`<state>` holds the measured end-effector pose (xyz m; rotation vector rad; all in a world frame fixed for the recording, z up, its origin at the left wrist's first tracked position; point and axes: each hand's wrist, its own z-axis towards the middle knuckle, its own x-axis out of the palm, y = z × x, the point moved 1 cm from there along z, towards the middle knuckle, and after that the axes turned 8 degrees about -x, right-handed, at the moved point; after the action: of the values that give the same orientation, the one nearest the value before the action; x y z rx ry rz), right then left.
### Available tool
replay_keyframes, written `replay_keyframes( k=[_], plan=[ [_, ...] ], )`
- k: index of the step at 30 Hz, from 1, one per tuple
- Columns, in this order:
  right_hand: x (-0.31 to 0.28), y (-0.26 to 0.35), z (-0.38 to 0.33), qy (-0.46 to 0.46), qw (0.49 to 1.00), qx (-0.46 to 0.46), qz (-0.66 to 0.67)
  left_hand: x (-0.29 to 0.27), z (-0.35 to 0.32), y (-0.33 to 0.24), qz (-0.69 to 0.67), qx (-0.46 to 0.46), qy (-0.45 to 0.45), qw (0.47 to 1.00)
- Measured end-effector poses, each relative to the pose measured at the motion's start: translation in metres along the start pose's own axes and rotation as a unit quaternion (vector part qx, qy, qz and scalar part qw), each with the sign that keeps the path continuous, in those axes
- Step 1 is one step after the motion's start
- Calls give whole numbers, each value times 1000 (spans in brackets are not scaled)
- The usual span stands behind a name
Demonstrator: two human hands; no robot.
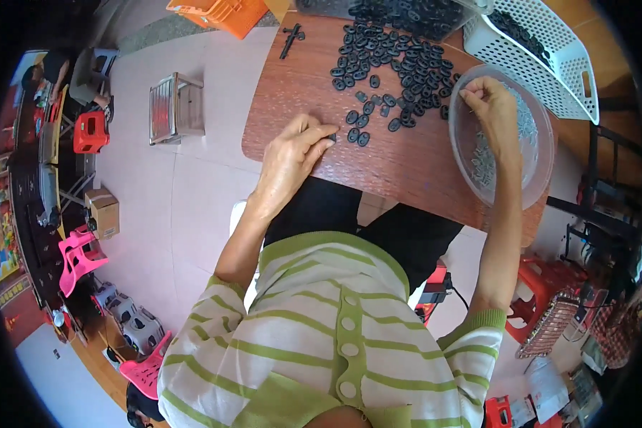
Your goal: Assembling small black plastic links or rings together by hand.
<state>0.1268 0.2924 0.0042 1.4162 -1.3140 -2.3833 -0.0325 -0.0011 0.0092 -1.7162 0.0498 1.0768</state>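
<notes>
At centre frame the left hand (292,153) pinches a small black oval ring (332,136) against the wooden table (406,164), beside the scattered pile of black rings (396,64). It looks light, stiff and easily pinched by its rim. The right hand (488,103), fingers curled, dips into the clear bowl (542,171) of small metal pieces (485,164); whether it grips one, I cannot tell.

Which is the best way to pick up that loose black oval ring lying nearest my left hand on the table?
The black oval ring lies flat and apart from the pile, beside the left hand. Probably best to come from straight above and pinch across its narrow width, since its flat pose leaves only the rim exposed.
</notes>
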Motion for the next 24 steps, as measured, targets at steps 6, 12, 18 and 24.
replay_keyframes(
  k=[6,12,18,24],
  plan=[
    [5,5,-1,-17,997,-67,-45,-9,8,-3,20,-41,27,999],
    [-13,41,-24,-66,998,-20,-10,4,1,8,-58,-6,9,998],
    [8,101,-75,-50,954,66,287,10,-15,-3,-435,-180,45,881],
    [50,116,-99,3,900,128,417,7,-15,-10,-585,-188,168,771]
  ],
)
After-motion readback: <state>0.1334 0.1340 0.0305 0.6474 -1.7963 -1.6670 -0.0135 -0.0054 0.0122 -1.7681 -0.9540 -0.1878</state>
